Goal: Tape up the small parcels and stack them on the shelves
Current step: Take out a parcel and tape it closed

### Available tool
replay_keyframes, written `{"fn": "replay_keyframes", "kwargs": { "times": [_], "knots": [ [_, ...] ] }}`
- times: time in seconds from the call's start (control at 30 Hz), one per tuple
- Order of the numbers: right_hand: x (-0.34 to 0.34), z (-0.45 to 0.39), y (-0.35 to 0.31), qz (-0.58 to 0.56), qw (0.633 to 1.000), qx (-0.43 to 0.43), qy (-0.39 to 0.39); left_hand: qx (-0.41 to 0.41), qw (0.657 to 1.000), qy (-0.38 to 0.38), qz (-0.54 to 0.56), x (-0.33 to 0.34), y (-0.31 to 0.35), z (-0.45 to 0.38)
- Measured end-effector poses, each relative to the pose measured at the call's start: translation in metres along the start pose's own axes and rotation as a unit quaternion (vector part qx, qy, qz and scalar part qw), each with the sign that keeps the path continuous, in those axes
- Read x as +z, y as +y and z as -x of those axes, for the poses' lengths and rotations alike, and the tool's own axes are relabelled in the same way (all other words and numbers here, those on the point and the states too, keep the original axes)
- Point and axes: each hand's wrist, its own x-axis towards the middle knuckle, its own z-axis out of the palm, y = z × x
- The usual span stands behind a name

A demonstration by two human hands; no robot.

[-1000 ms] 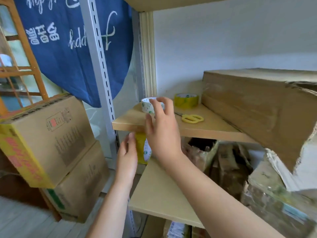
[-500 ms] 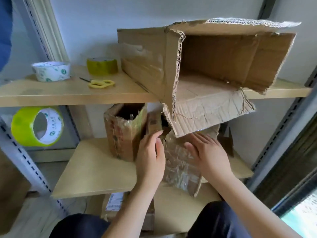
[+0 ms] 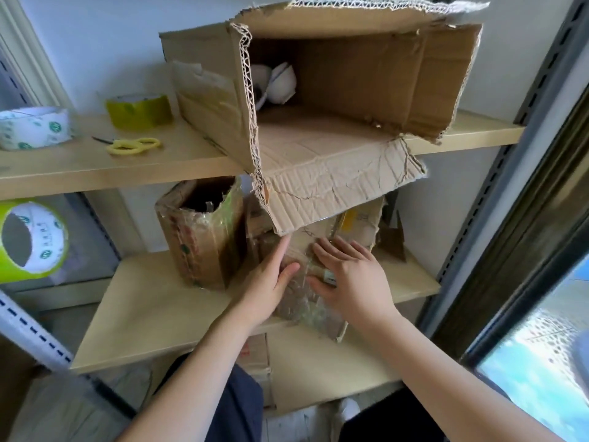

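1. Large torn carton (image 3: 350,90), on its side on the upper shelf (image 3: 79,169); open mouth forward, ragged lower flap drooping over the shelf edge, directly above the parcel in hand.
2. Middle shelf (image 3: 153,301): bare board left of the parcel; lip of board in front.
3. Open-topped small box (image 3: 199,237), upright, just left of the parcel, film-wrapped, top not closed.
4. Small parcel (image 3: 302,301): worn cardboard under crinkled clear tape, on the middle shelf, front corner overhanging the edge. Judged light, soft-walled, slick where taped; best taken by both side walls, low down, not by the loose film.
5. Left hand (image 3: 271,282) and right hand (image 3: 353,279): both flat on the parcel's face, fingers straight and spread, pressing, nothing pinched.
6. Green tape roll (image 3: 32,239), far left of the parcel at the shelf post; white roll (image 3: 32,127) and yellow roll (image 3: 138,111) up left on the upper shelf.
7. Yellow scissors (image 3: 132,145), upper shelf, between rolls and carton.
8. Room for moving: little overhead beneath the flap; a straight pull toward the body or a slide left likely the clear ways out.
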Motion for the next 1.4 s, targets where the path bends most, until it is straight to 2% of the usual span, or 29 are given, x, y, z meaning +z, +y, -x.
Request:
{"fn": "replay_keyframes", "kwargs": {
  "times": [0.07,0.2,0.3,0.37,0.4,0.43,0.47,0.53,0.57,0.6,0.67,0.73,1.03,1.1,1.2,1.3,1.4],
  "knots": [
    [-0.001,0.016,-0.001,-0.008,1.000,0.010,0.011,0.018,1.000,0.007,-0.009,0.001,0.003,0.011],
    [-0.003,0.046,-0.008,-0.039,0.999,0.008,0.025,0.074,0.988,0.092,-0.101,0.013,0.005,0.033],
    [-0.023,0.056,0.000,-0.161,0.987,0.004,0.025,0.091,0.986,0.113,-0.081,0.012,0.006,0.046],
    [-0.037,0.050,0.017,-0.178,0.981,0.055,0.046,0.094,0.987,0.115,-0.057,0.010,0.006,0.054],
    [-0.041,0.046,0.026,-0.154,0.981,0.103,0.049,0.097,0.987,0.122,-0.049,0.010,0.008,0.059],
    [-0.043,0.042,0.033,-0.186,0.967,0.168,0.032,0.103,0.985,0.131,-0.048,0.012,0.009,0.064],
    [-0.044,0.039,0.036,-0.303,0.921,0.244,0.000,0.108,0.983,0.136,-0.055,0.014,0.010,0.069],
    [-0.036,0.040,0.028,-0.562,0.750,0.346,-0.056,0.115,0.982,0.127,-0.075,0.015,0.009,0.077],
    [-0.028,0.042,0.026,-0.625,0.681,0.374,-0.072,0.122,0.982,0.119,-0.087,0.014,0.008,0.080],
    [-0.022,0.045,0.025,-0.646,0.655,0.385,-0.075,0.130,0.981,0.109,-0.096,0.012,0.005,0.082],
    [-0.012,0.048,0.025,-0.649,0.653,0.384,-0.064,0.138,0.980,0.099,-0.105,0.009,0.005,0.087],
    [-0.007,0.047,0.027,-0.677,0.631,0.375,-0.057,0.143,0.978,0.111,-0.100,0.007,0.008,0.087],
    [-0.001,0.054,0.027,-0.731,0.573,0.365,-0.065,0.153,0.959,0.226,-0.077,0.030,0.007,0.098],
    [0.001,0.058,0.028,-0.735,0.569,0.363,-0.068,0.098,0.974,0.188,-0.082,0.028,0.010,0.107],
    [-0.001,0.062,0.026,-0.734,0.580,0.347,-0.062,-0.022,0.992,0.121,0.018,0.021,0.023,0.108],
    [-0.003,0.068,0.023,-0.733,0.586,0.341,-0.058,-0.137,0.972,0.050,0.183,0.020,0.042,0.078],
    [-0.003,0.080,0.023,-0.745,0.577,0.328,-0.065,-0.215,0.942,-0.016,0.258,0.037,0.051,0.056]
  ]
}}
